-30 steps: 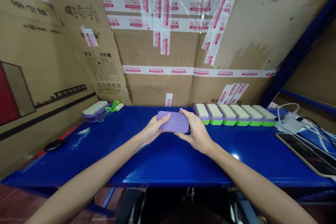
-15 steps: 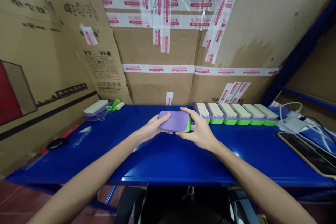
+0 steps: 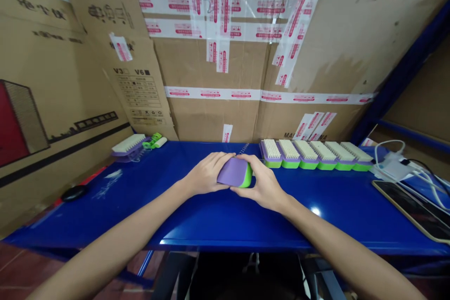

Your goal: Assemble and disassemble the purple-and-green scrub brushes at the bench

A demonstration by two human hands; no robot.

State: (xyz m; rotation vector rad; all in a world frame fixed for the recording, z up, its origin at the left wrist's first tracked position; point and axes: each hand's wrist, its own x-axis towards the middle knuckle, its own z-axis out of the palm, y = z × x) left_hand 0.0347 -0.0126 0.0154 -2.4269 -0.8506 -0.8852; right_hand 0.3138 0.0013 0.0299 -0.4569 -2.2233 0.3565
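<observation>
Between my two hands, just above the middle of the blue table, is a purple and green brush (image 3: 233, 172) with its smooth purple face towards me. My left hand (image 3: 207, 173) is wrapped over its left end, fingers across the top edge. My right hand (image 3: 266, 182) grips the green right end between thumb and fingers. The far side of the brush is hidden. A thin coiled strand, like a small spring, (image 3: 243, 148) shows just behind the top edge; I cannot tell whether it touches the brush.
Several purple and green brushes (image 3: 307, 154) stand bristles up in a row at the back right. Another brush (image 3: 129, 144) and green pieces (image 3: 154, 141) lie back left. A phone (image 3: 411, 208) and white cables (image 3: 427, 176) are at right. Cardboard (image 3: 211, 117) walls the back.
My left hand has shifted from thumb on the purple face to wrapping over the left end. The brush has come slightly lower and tilted. The coiled strand now shows behind it.
</observation>
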